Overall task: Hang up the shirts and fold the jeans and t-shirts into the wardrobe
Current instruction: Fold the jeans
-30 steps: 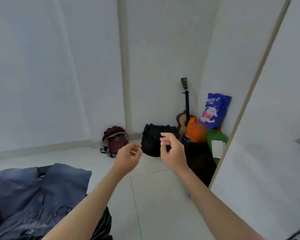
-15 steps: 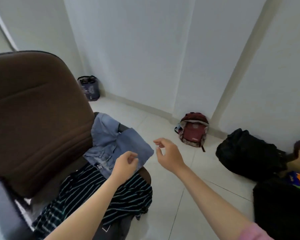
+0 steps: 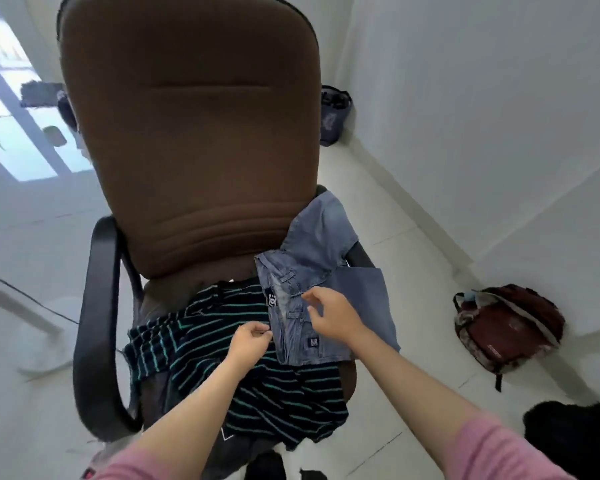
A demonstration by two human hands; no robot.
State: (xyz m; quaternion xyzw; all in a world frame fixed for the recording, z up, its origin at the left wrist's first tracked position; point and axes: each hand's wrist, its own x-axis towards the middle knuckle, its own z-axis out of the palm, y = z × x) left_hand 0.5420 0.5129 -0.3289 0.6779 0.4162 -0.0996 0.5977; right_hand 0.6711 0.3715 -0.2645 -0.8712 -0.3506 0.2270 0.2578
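The jeans (image 3: 312, 289) lie on the chair (image 3: 194, 133) seat, over a striped t-shirt (image 3: 257, 386). Both hands reach to lift them: the right hand (image 3: 333, 313) hovers loosely spread, the left hand (image 3: 250, 341) has its fingers (image 3: 262, 336) curled at the denim's edge; whether they hold it is unclear.

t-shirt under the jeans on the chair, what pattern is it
Black with thin teal horizontal stripes: the striped t-shirt, clearest in the head view.

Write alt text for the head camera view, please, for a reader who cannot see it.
Two hands reach over clothes piled on a brown office chair: the right hand hovers at blue jeans, the left hand at a dark striped t-shirt. A red backpack lies on the white floor.
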